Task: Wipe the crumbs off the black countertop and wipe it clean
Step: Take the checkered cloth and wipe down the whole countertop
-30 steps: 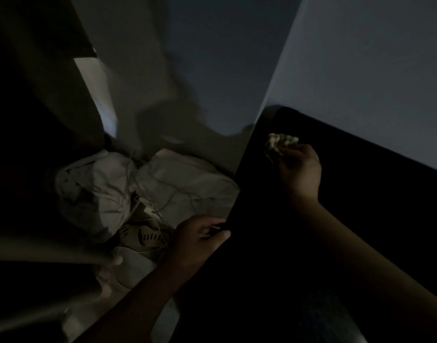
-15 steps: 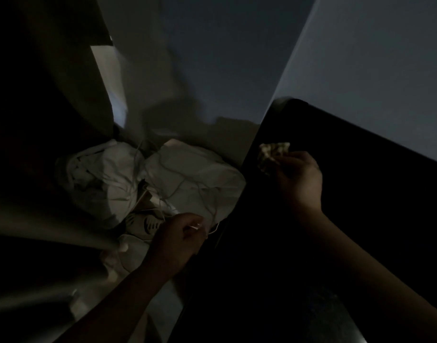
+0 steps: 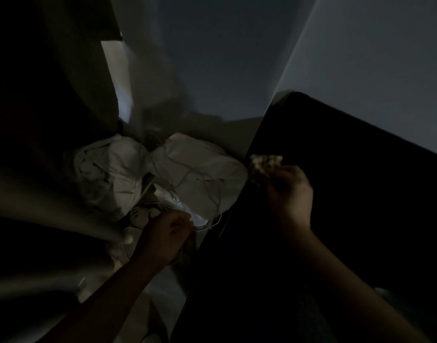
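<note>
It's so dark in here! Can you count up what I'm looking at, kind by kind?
2 hands: left hand, right hand
1 crumpled wipe, gripped by the right hand
1 thin cord, pinched in the left hand's fingers
2 white bundles
1 black countertop
Total: 7

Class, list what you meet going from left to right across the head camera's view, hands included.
White bundle → left hand, pinching a thin cord → crumpled wipe → right hand, gripping that wipe.
</note>
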`<state>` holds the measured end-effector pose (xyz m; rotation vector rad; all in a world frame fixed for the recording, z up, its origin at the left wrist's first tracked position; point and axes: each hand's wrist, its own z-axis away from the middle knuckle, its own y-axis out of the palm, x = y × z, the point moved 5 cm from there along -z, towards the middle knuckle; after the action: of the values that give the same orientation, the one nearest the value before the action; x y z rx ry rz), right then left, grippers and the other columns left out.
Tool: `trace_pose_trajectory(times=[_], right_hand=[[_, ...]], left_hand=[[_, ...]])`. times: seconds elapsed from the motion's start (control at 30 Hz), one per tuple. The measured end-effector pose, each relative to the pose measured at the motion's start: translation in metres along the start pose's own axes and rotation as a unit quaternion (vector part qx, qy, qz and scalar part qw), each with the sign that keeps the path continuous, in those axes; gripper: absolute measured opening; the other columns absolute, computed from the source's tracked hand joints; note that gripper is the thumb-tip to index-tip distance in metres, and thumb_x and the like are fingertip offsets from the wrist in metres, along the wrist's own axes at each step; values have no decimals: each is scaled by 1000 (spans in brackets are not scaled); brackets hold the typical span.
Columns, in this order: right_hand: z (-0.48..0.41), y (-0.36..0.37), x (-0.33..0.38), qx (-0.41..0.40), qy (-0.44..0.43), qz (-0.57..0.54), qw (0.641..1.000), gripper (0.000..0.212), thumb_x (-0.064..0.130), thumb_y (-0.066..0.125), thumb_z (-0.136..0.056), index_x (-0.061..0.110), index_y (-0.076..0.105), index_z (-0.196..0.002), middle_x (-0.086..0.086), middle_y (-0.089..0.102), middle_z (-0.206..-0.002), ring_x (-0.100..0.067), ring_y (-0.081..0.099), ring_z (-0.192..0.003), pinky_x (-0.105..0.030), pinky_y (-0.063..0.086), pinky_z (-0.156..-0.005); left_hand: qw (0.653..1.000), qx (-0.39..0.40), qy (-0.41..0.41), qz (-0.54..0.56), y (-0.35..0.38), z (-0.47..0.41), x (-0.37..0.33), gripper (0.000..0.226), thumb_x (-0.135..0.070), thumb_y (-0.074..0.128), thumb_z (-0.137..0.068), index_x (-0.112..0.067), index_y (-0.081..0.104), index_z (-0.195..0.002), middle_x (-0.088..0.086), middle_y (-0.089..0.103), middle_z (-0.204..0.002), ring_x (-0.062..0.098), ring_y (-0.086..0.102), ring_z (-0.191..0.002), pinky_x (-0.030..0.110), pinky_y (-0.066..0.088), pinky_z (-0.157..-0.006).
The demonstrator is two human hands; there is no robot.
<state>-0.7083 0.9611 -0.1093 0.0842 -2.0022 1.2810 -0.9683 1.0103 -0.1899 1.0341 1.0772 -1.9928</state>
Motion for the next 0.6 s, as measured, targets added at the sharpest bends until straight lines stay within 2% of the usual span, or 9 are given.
trace_pose_trajectory(times=[0.1,0.23,0.33,0.43,0.53,0.6], right_hand=[[-18,3,-14,-41,43,45,997,21,36,69,-84,18,77,-94,-5,64,-95,-23,59,-94,-24,45,-75],[3,17,-3,-56,46,20,997,23,33,73,-82,19,76,-100,-5,62,-101,-23,59,-95,-27,48,-80],[33,24,11,-29,20,27,999,22,31,72,-84,24,75,-105,-2,60,-103,-21,56,-97,-27,49,-78],[64,23,21,-7,5,20,1000,21,29,74,-84,28,75,-104,0,60,-104,-21,58,-96,-31,52,-75],[82,16,30,36,-8,-45,998,17,22,79,-79,25,77,-96,5,60,-96,-10,60,-88,-23,50,-73],[75,1,33,42,11,-81,996,11,23,78,-79,20,78,-90,7,58,-88,-1,58,-78,-11,44,-69]], left_hand=[[1000,0,10,-6,-2,3,1,13,-7,67,-85,-6,68,-98,0,69,-89,13,66,-86,30,53,-78],[999,-8,32,-23,-5,8,2,11,-7,68,-85,-5,69,-95,-2,68,-86,11,67,-83,21,51,-73],[998,-22,44,-30,-12,13,-1,13,-7,68,-84,-19,68,-86,-14,65,-83,0,64,-79,11,49,-70],[999,-27,40,-22,-17,15,2,26,-8,69,-84,-34,63,-81,-16,65,-83,-8,62,-77,14,50,-72],[999,-16,28,-11,-20,18,8,17,-17,71,-83,-33,65,-85,-11,69,-86,4,66,-83,26,53,-77],[999,-7,35,-18,-21,19,10,18,-14,69,-84,-31,66,-86,-12,69,-84,3,66,-83,26,52,-76]])
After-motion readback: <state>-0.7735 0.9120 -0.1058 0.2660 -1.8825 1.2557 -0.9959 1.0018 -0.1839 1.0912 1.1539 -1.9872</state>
